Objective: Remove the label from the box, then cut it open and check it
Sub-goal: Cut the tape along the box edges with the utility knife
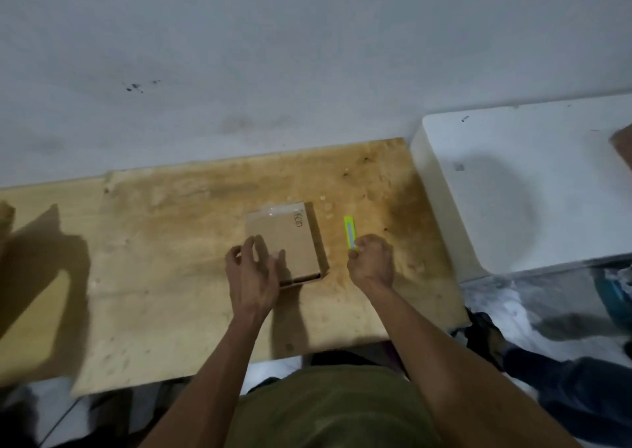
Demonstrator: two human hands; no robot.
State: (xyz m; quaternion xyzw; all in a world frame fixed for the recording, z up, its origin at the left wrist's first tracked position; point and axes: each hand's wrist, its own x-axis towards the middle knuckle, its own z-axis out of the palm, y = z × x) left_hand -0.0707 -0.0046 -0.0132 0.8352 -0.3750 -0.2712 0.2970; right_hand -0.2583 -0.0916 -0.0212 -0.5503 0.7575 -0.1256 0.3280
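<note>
A small brown cardboard box [290, 239] lies flat on the wooden table [171, 276], with printed letters near its far right corner and a patch of clear tape at its far edge. My left hand [253, 270] hovers over the box's near left corner with the fingers spread; whether it touches the box I cannot tell. Just right of the box, my right hand [371, 261] is closed around the near end of a yellow-green utility knife [350, 231]. The knife points away from me, parallel to the box's right side.
A white block-like surface [513, 188] abuts the table's right end. Small scraps [327, 206] lie beyond the box. A white stained wall runs behind the table. Dark clothing and bags [547, 362] lie on the floor at lower right. Shadows fall on the table's left part.
</note>
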